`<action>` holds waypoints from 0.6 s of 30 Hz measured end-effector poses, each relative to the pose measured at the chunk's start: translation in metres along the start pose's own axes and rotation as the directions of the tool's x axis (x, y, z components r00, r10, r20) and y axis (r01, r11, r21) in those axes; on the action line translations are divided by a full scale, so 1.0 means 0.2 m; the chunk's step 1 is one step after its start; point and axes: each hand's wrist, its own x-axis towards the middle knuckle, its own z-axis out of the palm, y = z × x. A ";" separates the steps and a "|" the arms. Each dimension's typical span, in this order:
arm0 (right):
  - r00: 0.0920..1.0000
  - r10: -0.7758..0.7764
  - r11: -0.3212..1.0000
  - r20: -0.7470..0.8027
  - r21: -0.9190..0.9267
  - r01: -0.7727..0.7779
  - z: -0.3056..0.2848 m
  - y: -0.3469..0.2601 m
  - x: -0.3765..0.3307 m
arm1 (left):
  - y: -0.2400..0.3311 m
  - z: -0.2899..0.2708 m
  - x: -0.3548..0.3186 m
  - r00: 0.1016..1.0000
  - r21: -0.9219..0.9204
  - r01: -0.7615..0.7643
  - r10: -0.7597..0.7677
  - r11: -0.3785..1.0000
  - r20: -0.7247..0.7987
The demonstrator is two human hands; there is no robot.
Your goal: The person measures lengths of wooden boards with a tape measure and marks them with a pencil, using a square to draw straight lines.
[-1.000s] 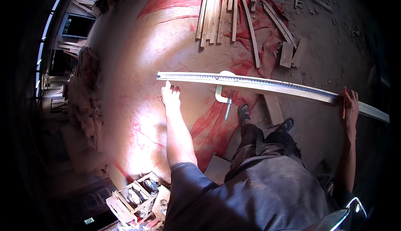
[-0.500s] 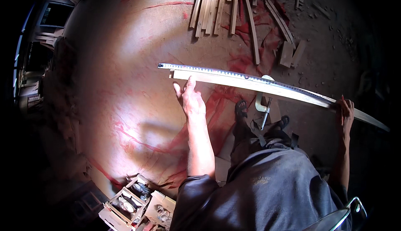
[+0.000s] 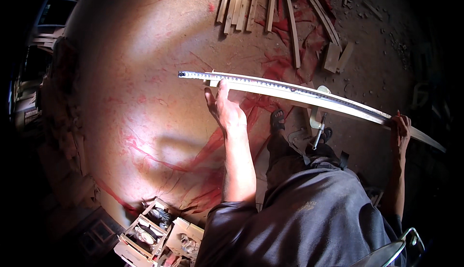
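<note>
A long pale wooden strip [image 3: 285,94] runs across in front of me, sloping down to the right. Along its top lies a tape measure blade [image 3: 270,84], its metal end sticking out past the strip's left end. My left hand [image 3: 230,110] holds the strip near that end, one finger reaching up to the blade. My right hand [image 3: 401,128] is wrapped round the strip and blade farther right; a thin reddish stick shows at its fingers. A pale C-clamp [image 3: 315,118] with a metal screw sits on the strip between my hands.
Several long wooden strips [image 3: 249,6] lie on the floor at the far side, with short wood blocks [image 3: 332,57] nearby. Red sheeting [image 3: 304,40] covers parts of the floor. At lower left stand a wooden crate [image 3: 140,240] and a cardboard box [image 3: 186,230] with odds and ends.
The strip's left part, with blade and clamp, has shifted slightly right relative to the blade's end. My left hand has moved up and right, its finger now over the strip at the blade.
</note>
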 end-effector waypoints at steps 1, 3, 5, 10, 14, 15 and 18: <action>1.000 -0.016 1.000 -0.024 -0.012 0.015 0.01 0.01 0.00 | 0.00 0.00 0.00 1.000 -0.004 0.007 -0.007 1.000 -0.008; 1.000 -0.017 1.000 -0.024 0.007 0.017 0.01 0.01 -0.01 | 0.01 0.00 0.01 1.000 -0.005 0.009 -0.009 1.000 -0.022; 0.999 0.000 1.000 -0.035 0.019 0.000 0.01 0.01 -0.01 | 0.00 0.00 0.02 1.000 -0.004 -0.007 0.007 1.000 -0.030; 0.999 -0.014 1.000 -0.036 0.001 0.014 0.01 -0.03 0.00 | 0.00 0.00 0.03 0.998 0.017 -0.006 0.007 1.000 -0.063; 1.000 -0.006 1.000 -0.015 -0.009 0.006 0.02 -0.03 0.00 | 0.01 0.00 0.03 0.998 0.032 -0.010 0.012 0.999 -0.056; 1.000 -0.015 0.999 -0.021 -0.035 0.014 0.03 -0.03 0.00 | 0.02 -0.01 0.03 0.999 0.032 0.005 -0.004 0.999 -0.038; 0.997 0.083 0.991 -0.007 0.107 -0.082 0.04 -0.01 0.00 | 0.03 -0.02 0.04 0.999 0.024 0.044 -0.043 0.999 -0.018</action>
